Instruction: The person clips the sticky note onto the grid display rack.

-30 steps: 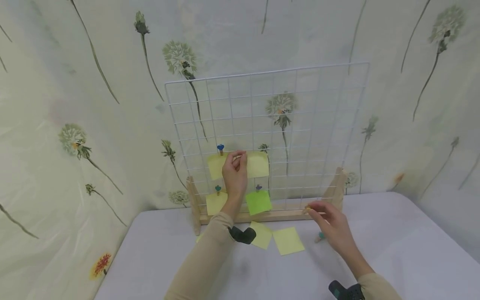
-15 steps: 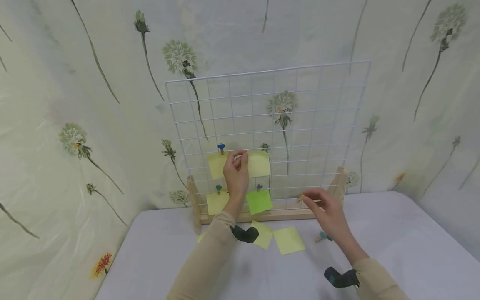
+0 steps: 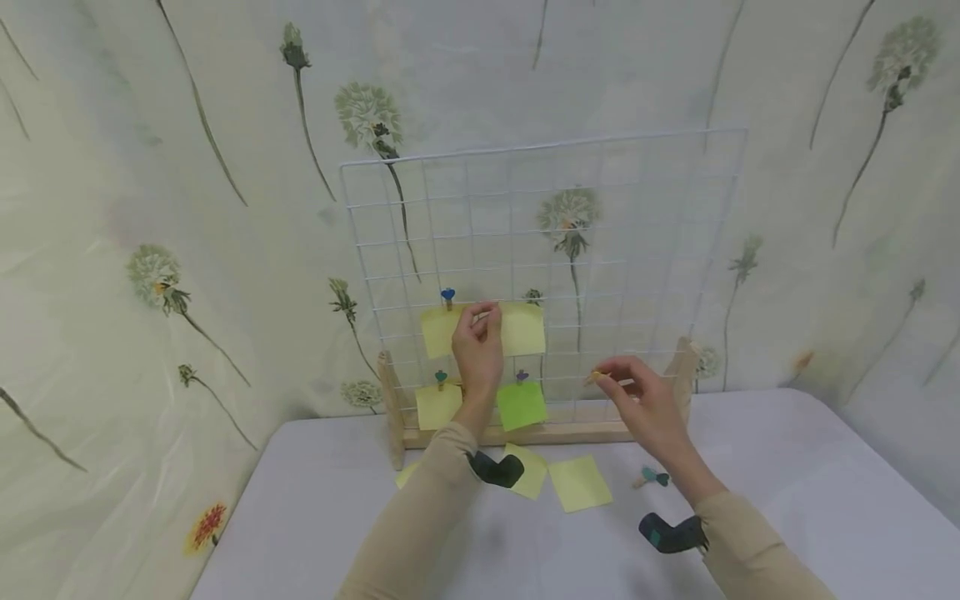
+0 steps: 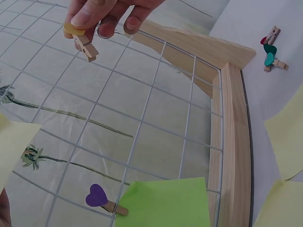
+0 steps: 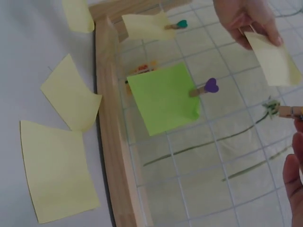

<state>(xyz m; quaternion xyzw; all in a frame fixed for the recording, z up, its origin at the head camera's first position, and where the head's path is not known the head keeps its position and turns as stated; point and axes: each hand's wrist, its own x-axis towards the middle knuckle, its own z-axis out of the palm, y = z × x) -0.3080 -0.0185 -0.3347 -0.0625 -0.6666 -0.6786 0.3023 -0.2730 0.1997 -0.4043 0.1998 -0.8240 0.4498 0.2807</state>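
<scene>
Pale yel. on held note (image 3: 522, 329), ctr of head frame; same on loose notes (image 3: 581, 483), bottom ctr, & pinned notes (image 3: 439, 408), L of ctr. Lime grn. on square note (image 3: 522, 406), below ctr. Yel. w/ tan wood on held clip (image 4: 86, 48), upper L of left wrist frame; purple on heart clip (image 4: 97, 196), lower L; red, dk grn. & teal on loose clips (image 4: 269, 59), upper R. In head frame: blue on top clip (image 3: 447, 294), white on grid (image 3: 543, 147), beige on sleeves (image 3: 420, 517), grn. dandelion print on backdrop (image 3: 637, 92), red-orange on bloom (image 3: 207, 527), lower L.
</scene>
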